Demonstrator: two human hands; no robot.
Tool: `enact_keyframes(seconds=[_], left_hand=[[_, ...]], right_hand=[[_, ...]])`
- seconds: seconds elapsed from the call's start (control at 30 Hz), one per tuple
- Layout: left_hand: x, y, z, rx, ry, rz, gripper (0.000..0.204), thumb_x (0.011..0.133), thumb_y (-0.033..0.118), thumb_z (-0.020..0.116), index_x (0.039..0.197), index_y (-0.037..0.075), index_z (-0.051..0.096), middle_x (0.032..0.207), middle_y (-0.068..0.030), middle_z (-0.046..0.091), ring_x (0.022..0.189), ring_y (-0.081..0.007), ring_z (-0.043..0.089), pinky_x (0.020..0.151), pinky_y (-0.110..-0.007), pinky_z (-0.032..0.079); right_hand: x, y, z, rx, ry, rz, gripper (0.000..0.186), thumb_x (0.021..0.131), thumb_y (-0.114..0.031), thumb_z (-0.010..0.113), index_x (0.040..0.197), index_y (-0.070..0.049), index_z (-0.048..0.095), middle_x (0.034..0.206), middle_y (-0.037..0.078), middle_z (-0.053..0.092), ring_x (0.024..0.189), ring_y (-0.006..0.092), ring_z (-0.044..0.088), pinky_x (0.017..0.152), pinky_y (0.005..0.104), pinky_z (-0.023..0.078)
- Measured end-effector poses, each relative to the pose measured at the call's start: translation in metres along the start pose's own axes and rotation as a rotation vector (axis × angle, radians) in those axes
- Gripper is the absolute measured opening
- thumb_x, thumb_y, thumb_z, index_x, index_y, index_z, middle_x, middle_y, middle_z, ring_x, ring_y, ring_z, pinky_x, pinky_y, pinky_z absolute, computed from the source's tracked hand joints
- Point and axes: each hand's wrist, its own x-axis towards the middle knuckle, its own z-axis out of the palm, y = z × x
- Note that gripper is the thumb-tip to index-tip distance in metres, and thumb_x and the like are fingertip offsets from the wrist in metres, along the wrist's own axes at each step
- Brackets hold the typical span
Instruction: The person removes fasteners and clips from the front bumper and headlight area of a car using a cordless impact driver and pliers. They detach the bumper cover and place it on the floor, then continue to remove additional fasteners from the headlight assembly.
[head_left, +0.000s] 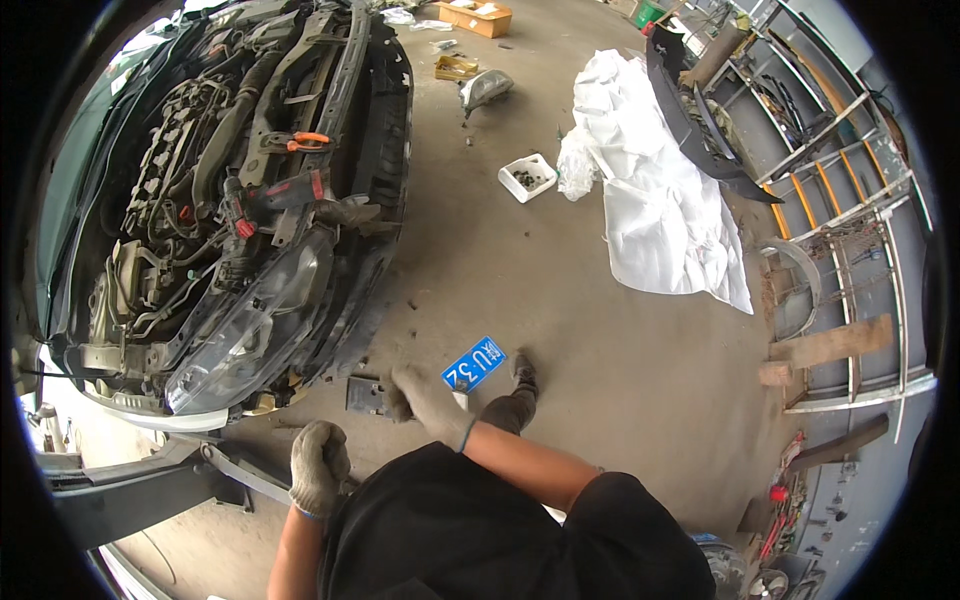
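I observe the right hand [425,395], gloved, closed on one end of a blue number plate [474,364], which it holds just above the concrete floor [560,300], near the car's stripped front end [300,250]. The left hand [318,466], also gloved, is curled into a loose fist and holds nothing I can make out. A dark bracket [364,394] lies on the floor just beside the right hand. A cordless driver [280,195] and orange-handled pliers [300,141] rest unsecured in the engine bay.

Risks, in my judgement: the plate is held by one end only and could slip from the glove; the exposed headlight [250,330] sits close enough to be scratched; the loose tools could fall if the car is knocked.
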Motion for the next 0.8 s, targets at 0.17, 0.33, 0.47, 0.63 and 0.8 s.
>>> enact_keyframes(seconds=[0.17,0.33,0.47,0.63,0.8], left_hand=[[-0.002,-0.008,0.005,0.026,0.003,-0.027,0.036,0.104,0.032,0.05,0.082,0.005,0.059,0.056,0.0001,0.044,0.044,-0.0103,0.038,0.041,-0.027,0.03],[0.005,-0.002,-0.006,0.019,0.061,-0.035,0.035,0.102,0.033,0.055,0.08,0.006,0.059,0.055,0.0,0.046,0.042,-0.0103,0.04,0.04,-0.026,0.031],[0.027,0.018,-0.031,0.106,0.172,0.123,0.035,0.101,0.033,0.057,0.078,0.007,0.06,0.055,0.0005,0.047,0.041,-0.0096,0.039,0.04,-0.027,0.031],[0.068,0.059,-0.068,0.209,0.208,0.321,0.037,0.103,0.037,0.059,0.081,0.008,0.061,0.059,0.0027,0.05,0.044,-0.0061,0.04,0.041,-0.023,0.03],[0.163,0.094,-0.082,0.649,0.352,0.492,0.033,0.101,0.029,0.06,0.088,0.0,0.064,0.076,-0.0007,0.057,0.071,-0.0119,0.046,0.064,-0.031,0.039]], right_hand=[[-0.014,0.03,0.0,-0.191,-0.14,-0.052,0.021,0.104,-0.021,0.055,0.105,-0.002,0.066,0.078,0.002,0.064,0.064,0.0091,0.057,0.057,0.0254,0.047],[-0.012,0.031,0.001,-0.308,-0.145,-0.109,0.021,0.103,-0.02,0.056,0.106,-0.002,0.066,0.079,0.003,0.066,0.066,0.0091,0.058,0.06,0.025,0.049],[-0.008,0.032,-0.011,-0.441,-0.109,-0.12,0.024,0.101,-0.023,0.058,0.105,-0.001,0.066,0.079,0.003,0.066,0.066,0.0097,0.06,0.061,0.0255,0.05],[0.01,0.047,-0.046,-0.366,0.033,0.067,0.03,0.098,-0.028,0.059,0.104,0.0,0.07,0.079,0.005,0.068,0.069,0.0128,0.064,0.062,0.0297,0.053],[0.055,0.06,-0.14,-0.322,0.307,0.132,0.032,0.095,-0.027,0.061,0.103,0.002,0.071,0.083,0.01,0.073,0.07,0.0163,0.068,0.063,0.0316,0.054]])
